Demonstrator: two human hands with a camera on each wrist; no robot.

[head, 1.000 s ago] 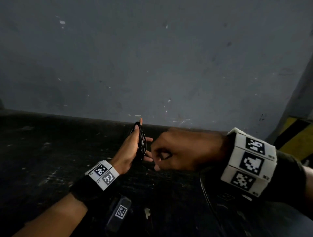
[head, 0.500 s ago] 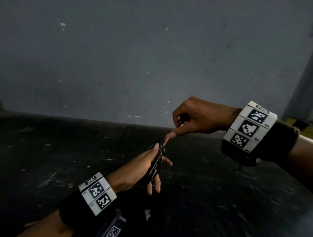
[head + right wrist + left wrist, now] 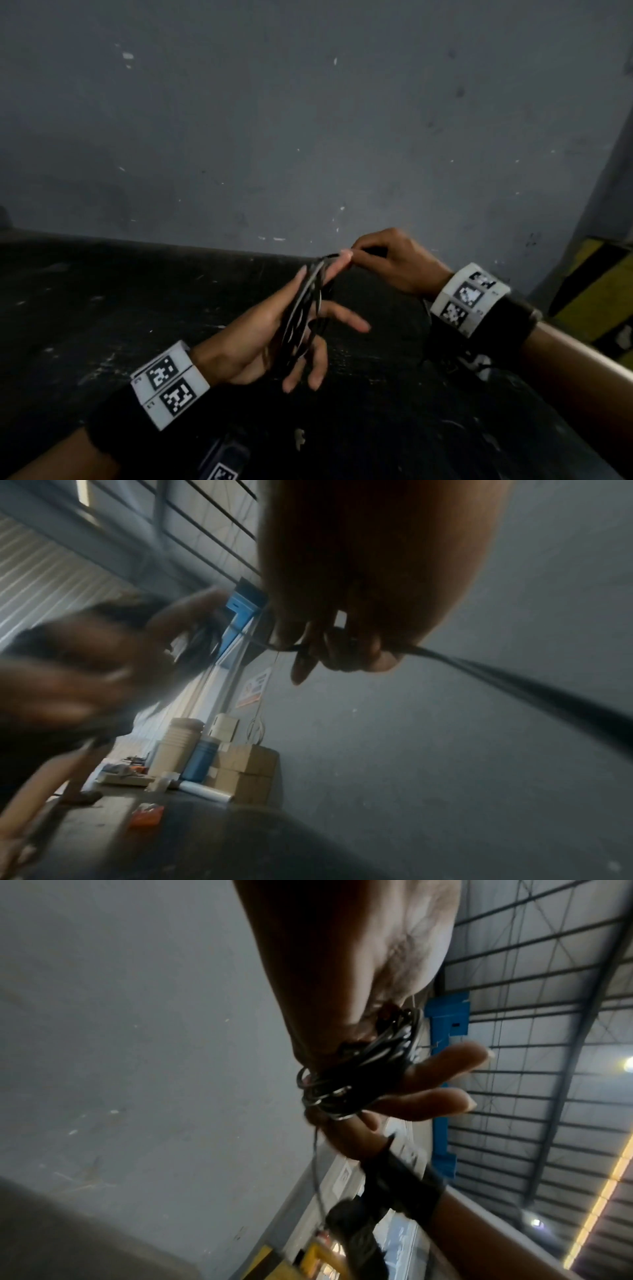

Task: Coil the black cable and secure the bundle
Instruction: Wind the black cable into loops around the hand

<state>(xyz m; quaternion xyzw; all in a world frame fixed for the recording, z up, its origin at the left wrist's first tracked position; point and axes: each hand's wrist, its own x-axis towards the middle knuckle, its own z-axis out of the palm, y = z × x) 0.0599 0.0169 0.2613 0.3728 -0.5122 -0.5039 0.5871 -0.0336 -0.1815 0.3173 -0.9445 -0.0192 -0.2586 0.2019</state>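
While coiled round the left hand (image 3: 260,337), black cable (image 3: 301,315) runs to the right hand (image 3: 394,262).

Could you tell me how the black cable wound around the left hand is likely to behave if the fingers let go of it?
The black cable looks thin and floppy; its loops lie unevenly around the left hand, so they would probably spring loose. It seems light: the right hand pinches the free run with fingertips alone. That run would likely sag.

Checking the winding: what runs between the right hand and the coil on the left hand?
A short stretch of the black cable, pinched by the right hand, leads to the coil around the left hand; right-wrist view.
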